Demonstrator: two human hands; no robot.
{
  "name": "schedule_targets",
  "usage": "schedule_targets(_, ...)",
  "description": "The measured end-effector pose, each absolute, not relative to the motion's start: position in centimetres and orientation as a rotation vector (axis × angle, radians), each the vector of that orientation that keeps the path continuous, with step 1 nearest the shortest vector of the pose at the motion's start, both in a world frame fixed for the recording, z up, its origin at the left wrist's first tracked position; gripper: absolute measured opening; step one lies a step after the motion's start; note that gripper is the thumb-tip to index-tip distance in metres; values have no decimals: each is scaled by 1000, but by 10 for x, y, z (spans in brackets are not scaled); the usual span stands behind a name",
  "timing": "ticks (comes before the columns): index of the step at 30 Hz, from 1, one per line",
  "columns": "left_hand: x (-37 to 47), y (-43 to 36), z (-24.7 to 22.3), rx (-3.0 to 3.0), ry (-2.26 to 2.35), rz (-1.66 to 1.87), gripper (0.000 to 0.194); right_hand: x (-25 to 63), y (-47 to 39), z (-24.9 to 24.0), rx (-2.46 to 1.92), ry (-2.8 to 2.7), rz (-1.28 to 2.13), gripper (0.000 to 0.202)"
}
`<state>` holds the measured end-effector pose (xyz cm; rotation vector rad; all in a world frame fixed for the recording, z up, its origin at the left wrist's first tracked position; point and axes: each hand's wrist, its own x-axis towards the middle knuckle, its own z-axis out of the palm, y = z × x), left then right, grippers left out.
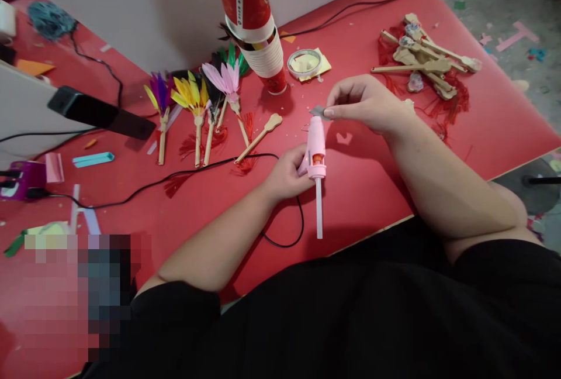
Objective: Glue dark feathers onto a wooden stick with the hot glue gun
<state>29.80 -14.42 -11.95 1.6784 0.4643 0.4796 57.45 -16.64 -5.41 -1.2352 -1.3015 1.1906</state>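
Observation:
My left hand [290, 175] is closed around the grip of a pink glue gun [316, 142], its nozzle pointing away from me. A clear glue stick [319, 209] juts from the gun's back end. Between the thumb and fingers of my right hand [366, 101] is a small grey flat piece [319, 112], right by the nozzle; I cannot make out what it is exactly. A wooden stick [260, 136] with a red tassel lies to the left of the gun. Farther left are sticks topped with yellow feathers [193, 95], pink feathers [223, 81] and purple feathers [161, 92].
Stacked paper cups [265, 54] stand by the wall, beside a tape roll [304, 63]. Wooden sticks with red tassels [421, 63] are piled at the right. A black cable [175, 177] crosses the red table to a purple power strip [21, 180]. A black device [100, 113] juts in at left.

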Motion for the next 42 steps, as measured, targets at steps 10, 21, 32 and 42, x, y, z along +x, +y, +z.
schedule_targets(10,299,-158,-114,1199,261,485,61,583,-158,-64,-1436,-1184,863,39)
schedule_targets(21,301,-155,-85,862,273,500,68,554,-172,-47,-1328,-1177,1029,41)
schedule_targets(32,304,-159,-85,862,243,538,62,544,-171,-62,-1419,-1177,989,41)
schedule_targets(42,298,-150,-92,870,426,488,75,557,-173,-55,-1422,-1219,756,37)
